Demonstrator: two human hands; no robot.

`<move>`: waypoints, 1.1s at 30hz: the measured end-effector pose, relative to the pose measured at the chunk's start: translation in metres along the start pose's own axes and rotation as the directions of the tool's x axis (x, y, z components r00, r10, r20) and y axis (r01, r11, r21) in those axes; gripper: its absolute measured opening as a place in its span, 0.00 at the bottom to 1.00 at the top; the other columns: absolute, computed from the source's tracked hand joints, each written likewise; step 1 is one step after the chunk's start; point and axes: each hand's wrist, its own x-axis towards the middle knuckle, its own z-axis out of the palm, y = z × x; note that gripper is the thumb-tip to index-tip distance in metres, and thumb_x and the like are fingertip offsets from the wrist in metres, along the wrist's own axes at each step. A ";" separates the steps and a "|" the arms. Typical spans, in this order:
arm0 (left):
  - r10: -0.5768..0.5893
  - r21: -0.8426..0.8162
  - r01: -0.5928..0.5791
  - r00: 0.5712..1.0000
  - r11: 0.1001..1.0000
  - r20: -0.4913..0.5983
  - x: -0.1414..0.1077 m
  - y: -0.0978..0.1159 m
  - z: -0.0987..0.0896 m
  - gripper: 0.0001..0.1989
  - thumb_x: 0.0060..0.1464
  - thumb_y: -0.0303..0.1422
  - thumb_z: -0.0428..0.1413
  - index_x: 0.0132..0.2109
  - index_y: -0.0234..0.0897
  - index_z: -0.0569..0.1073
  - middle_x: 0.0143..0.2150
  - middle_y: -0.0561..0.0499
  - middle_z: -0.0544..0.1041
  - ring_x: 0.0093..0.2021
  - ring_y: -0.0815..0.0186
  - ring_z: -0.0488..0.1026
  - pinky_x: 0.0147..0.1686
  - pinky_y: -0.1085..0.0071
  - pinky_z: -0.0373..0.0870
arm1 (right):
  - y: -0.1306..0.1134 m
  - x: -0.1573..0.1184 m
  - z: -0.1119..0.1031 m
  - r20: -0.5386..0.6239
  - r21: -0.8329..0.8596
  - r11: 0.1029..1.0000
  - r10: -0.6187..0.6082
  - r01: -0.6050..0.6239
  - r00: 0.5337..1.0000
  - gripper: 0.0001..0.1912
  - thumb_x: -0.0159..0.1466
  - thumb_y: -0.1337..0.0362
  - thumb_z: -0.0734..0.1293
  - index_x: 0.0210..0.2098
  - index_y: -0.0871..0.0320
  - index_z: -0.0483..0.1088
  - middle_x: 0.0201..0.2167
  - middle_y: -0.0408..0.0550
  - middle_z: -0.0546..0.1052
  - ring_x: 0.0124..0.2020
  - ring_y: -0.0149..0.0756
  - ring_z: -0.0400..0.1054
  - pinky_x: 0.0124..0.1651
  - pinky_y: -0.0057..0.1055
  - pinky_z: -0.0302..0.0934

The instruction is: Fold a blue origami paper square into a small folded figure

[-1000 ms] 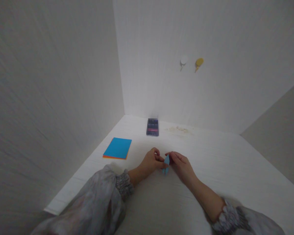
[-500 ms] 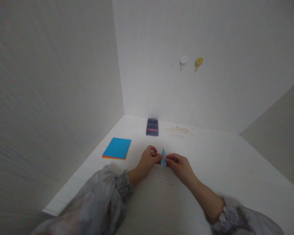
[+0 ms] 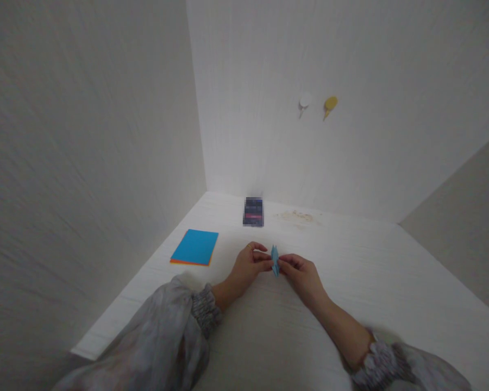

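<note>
A small folded piece of light blue paper [image 3: 274, 259] is held upright above the white table, its narrow side toward me. My left hand [image 3: 248, 266] pinches it from the left between thumb and fingers. From the right, my right hand [image 3: 302, 274] grips its other side with the thumb and bent fingers. The fingertips hide part of the paper's middle. Left of my hands lies a stack of square sheets [image 3: 195, 247], blue on top with orange edges beneath.
At the back of the table [image 3: 350, 260] sits a dark, pixelated object [image 3: 253, 212], with brownish marks [image 3: 301, 216] to its right. A white hook [image 3: 305, 101] and a yellow hook [image 3: 331, 103] are on the back wall. Walls also stand left and right.
The folded paper has turned and shifted slightly right, showing a narrower profile with split tips at the top. Both hands have adjusted their fingers around it.
</note>
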 end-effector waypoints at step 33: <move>0.125 0.246 -0.128 0.992 0.961 0.026 -0.001 -0.005 -0.001 0.12 0.35 0.30 0.62 0.30 0.32 0.69 0.27 0.51 0.73 0.28 0.68 0.70 0.32 0.72 0.66 | -0.007 -0.007 0.001 -0.047 -0.312 0.934 -0.195 0.171 0.980 0.07 0.53 0.60 0.62 0.26 0.57 0.69 0.24 0.45 0.73 0.27 0.36 0.66 0.31 0.30 0.58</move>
